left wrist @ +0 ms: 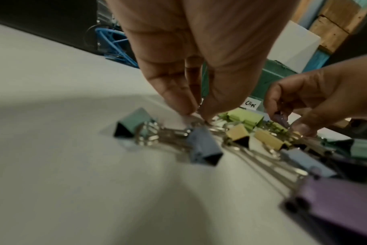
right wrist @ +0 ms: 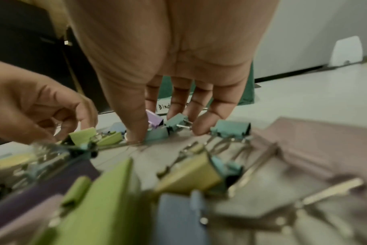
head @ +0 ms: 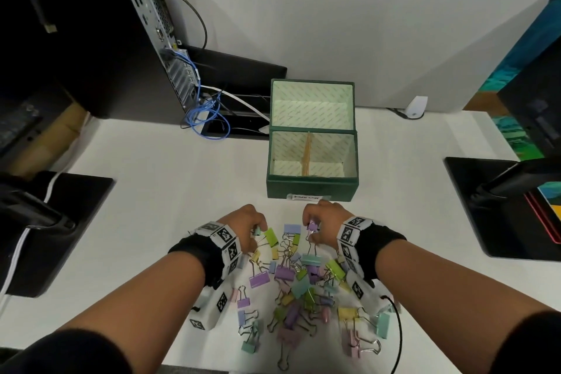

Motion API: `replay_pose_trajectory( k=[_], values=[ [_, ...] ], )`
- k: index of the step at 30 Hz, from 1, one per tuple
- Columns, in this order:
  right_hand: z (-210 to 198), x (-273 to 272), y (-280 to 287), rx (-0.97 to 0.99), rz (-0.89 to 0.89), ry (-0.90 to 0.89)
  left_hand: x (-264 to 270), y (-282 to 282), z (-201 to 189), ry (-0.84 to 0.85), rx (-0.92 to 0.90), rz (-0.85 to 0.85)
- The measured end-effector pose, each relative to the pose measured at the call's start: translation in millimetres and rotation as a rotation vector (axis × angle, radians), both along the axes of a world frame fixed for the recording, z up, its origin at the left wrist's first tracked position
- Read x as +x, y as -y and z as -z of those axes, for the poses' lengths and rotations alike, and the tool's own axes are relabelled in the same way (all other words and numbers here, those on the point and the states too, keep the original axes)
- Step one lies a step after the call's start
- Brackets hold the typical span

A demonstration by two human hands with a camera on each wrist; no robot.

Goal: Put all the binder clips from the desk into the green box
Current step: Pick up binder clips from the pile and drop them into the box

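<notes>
White desk (head: 170, 167), grey partition (head: 349, 39) behind. Pastel binder clips (head: 291, 282) heaped before open green box (head: 309, 188). Left hand (head: 246, 222) pinches a teal clip (head: 257, 232); right hand (head: 324, 217) pinches a purple clip (head: 312, 226).

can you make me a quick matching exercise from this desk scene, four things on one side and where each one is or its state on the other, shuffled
Things:
1. green box
2. left hand
3. right hand
4. computer tower

Places or states:
A. pinching a small purple binder clip
B. far left of the desk, blue cable at its back
C. lid open, nothing in it but a divider
D. pinching the wire handle of a clip, at the left edge of the pile

Pairs: 1-C, 2-D, 3-A, 4-B
</notes>
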State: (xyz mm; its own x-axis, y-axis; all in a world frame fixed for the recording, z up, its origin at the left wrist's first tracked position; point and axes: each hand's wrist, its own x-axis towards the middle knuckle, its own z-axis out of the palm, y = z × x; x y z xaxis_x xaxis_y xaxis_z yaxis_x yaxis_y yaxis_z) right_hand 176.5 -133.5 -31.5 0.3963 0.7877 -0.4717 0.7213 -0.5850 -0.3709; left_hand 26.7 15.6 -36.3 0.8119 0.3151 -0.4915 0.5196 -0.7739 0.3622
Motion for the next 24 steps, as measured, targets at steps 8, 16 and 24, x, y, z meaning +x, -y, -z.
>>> replay_pose_trajectory(
  k=[8, 16, 24],
  values=[
    [-2.5, 11.7, 2.5, -0.039, 0.003, -0.062, -1.6, -1.8, 0.2, 0.035, 0.090, 0.004],
    [-3.7, 24.3, 16.6, 0.022, 0.111, -0.075, 6.3, -6.2, -16.7, 0.239, -0.155, -0.269],
    [-44.5, 49.3, 25.1, 0.277, 0.569, -0.652, 50.6, -0.4, -58.3, 0.453, -0.442, -0.406]
  ],
)
